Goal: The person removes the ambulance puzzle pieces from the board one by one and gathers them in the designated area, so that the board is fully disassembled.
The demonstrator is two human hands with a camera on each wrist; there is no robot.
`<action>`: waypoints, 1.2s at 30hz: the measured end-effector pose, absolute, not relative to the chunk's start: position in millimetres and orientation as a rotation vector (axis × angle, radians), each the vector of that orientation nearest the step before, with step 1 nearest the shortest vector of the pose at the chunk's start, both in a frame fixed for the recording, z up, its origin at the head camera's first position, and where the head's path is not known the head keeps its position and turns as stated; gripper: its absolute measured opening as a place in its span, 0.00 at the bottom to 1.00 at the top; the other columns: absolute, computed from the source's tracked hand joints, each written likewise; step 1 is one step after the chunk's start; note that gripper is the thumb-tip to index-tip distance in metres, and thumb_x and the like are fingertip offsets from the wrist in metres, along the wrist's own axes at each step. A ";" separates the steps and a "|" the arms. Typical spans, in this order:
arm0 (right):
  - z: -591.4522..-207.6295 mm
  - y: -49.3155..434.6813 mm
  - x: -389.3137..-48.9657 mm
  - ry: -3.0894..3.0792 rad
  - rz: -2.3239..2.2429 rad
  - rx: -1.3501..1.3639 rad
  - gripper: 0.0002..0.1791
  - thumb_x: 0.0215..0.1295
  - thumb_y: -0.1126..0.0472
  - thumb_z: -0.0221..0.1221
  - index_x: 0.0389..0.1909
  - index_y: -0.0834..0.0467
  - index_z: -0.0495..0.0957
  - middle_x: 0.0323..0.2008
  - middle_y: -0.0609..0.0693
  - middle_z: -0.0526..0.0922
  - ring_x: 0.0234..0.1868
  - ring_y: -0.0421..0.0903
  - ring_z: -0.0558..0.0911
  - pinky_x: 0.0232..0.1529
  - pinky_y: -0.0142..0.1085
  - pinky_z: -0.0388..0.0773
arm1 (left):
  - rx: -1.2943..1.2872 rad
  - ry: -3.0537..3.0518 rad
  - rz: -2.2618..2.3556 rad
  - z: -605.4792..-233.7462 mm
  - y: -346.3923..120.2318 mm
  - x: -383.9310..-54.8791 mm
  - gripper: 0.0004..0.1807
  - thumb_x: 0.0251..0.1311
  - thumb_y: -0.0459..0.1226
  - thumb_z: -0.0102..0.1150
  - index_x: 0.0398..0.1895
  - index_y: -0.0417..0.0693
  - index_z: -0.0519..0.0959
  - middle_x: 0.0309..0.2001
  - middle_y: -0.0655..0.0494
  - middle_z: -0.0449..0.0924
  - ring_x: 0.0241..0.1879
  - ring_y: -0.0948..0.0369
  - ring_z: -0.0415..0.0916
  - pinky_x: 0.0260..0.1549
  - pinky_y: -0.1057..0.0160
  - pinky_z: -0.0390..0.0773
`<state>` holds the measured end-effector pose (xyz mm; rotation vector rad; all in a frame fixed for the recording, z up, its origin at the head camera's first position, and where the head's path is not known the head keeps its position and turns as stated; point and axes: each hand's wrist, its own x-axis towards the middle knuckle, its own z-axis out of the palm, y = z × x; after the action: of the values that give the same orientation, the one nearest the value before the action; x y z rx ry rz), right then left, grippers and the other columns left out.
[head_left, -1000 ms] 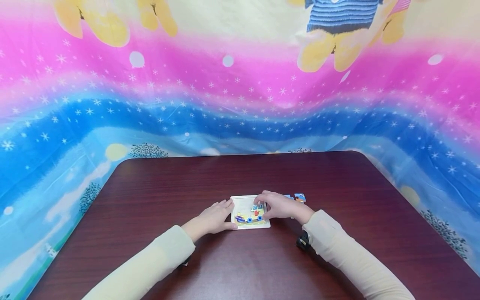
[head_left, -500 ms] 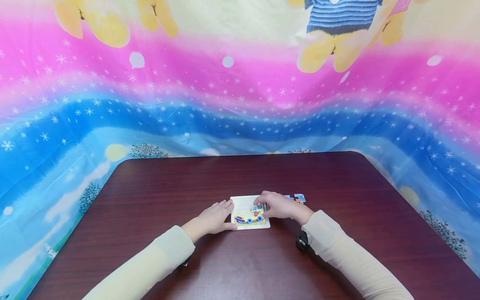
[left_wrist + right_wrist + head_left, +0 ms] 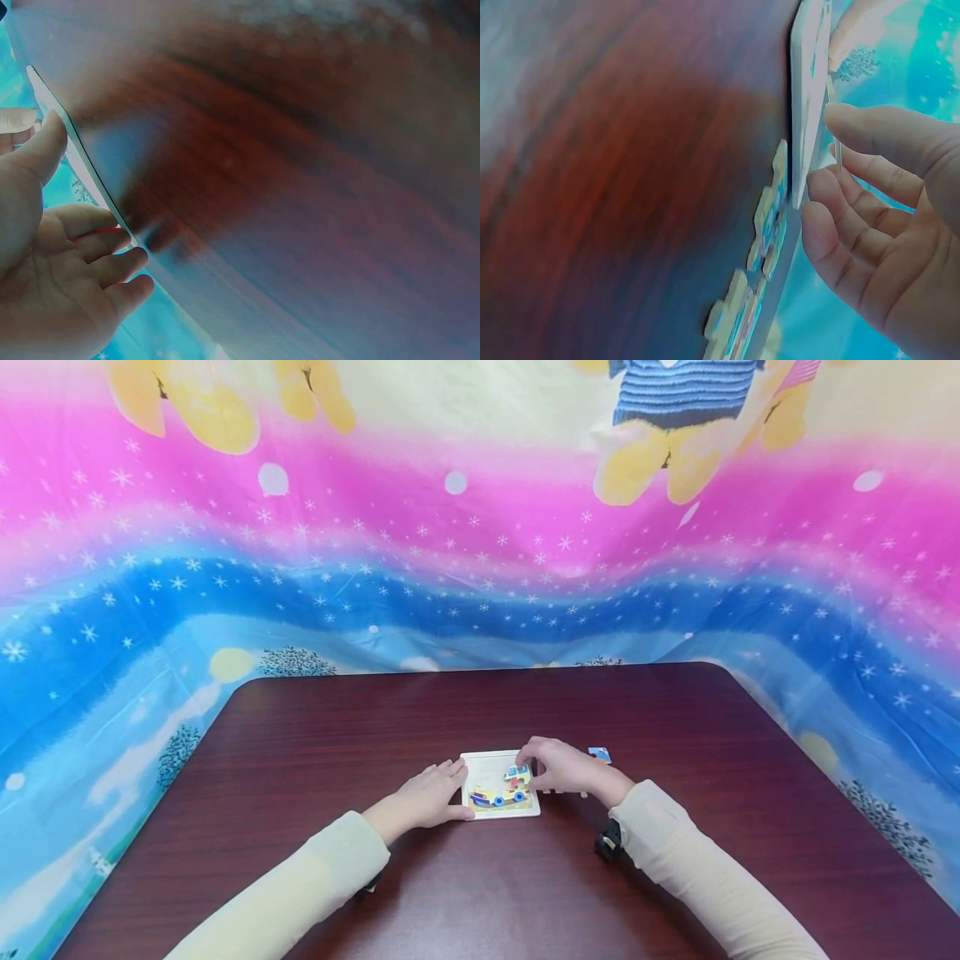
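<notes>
A small puzzle tray (image 3: 500, 815) with a pale rim lies at the middle of the table. Along its lower part, fitted pieces show a vehicle with blue wheels (image 3: 498, 801). My left hand (image 3: 426, 795) rests at the tray's left edge, fingers extended and thumb near the close corner. Over the tray's right side, my right hand (image 3: 564, 768) pinches a puzzle piece (image 3: 516, 772) with blue windows printed on it. In the right wrist view this piece appears edge-on as a thin sliver (image 3: 838, 157) between thumb and fingers, raised off the tray.
Loose puzzle pieces (image 3: 765, 217) lie on the table right of the tray, partly hidden under the right hand in the head view. One blue and orange piece (image 3: 599, 755) shows beyond that hand. A printed cloth (image 3: 480, 543) hangs behind the dark wooden table (image 3: 360, 710).
My right hand has shifted slightly up and right, and the pinched piece has moved with it. The left hand and the tray have stayed put.
</notes>
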<state>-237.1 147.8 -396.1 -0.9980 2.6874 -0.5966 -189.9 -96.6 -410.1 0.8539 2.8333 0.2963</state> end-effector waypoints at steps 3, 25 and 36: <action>-396.0 153.8 -238.8 2.686 -0.632 -1.020 0.15 0.54 0.64 0.65 0.44 0.58 0.78 0.38 0.47 0.73 0.22 0.38 0.72 0.28 0.32 0.72 | 0.856 2.834 0.293 -410.9 -96.8 -190.5 0.40 0.57 0.53 0.57 0.63 0.31 0.63 0.65 0.40 0.59 0.65 0.46 0.54 0.61 0.51 0.57; -393.6 215.7 -241.8 2.767 -0.780 -0.845 0.15 0.54 0.67 0.64 0.43 0.60 0.76 0.39 0.49 0.76 0.32 0.43 0.76 0.30 0.34 0.76 | 0.858 2.836 0.284 -411.2 -97.0 -190.5 0.40 0.57 0.53 0.57 0.63 0.31 0.62 0.65 0.40 0.58 0.65 0.46 0.54 0.61 0.51 0.57; -400.8 252.1 -238.6 2.806 -0.739 -0.760 0.15 0.54 0.66 0.65 0.43 0.59 0.76 0.37 0.48 0.75 0.31 0.43 0.74 0.31 0.37 0.74 | 0.867 2.839 0.276 -410.6 -97.1 -190.3 0.40 0.57 0.53 0.57 0.63 0.31 0.63 0.65 0.39 0.58 0.65 0.46 0.54 0.61 0.50 0.57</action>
<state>-238.6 252.1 -400.8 -0.7602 2.8060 -0.7385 -190.3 -97.1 -410.6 0.8674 2.8391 0.2760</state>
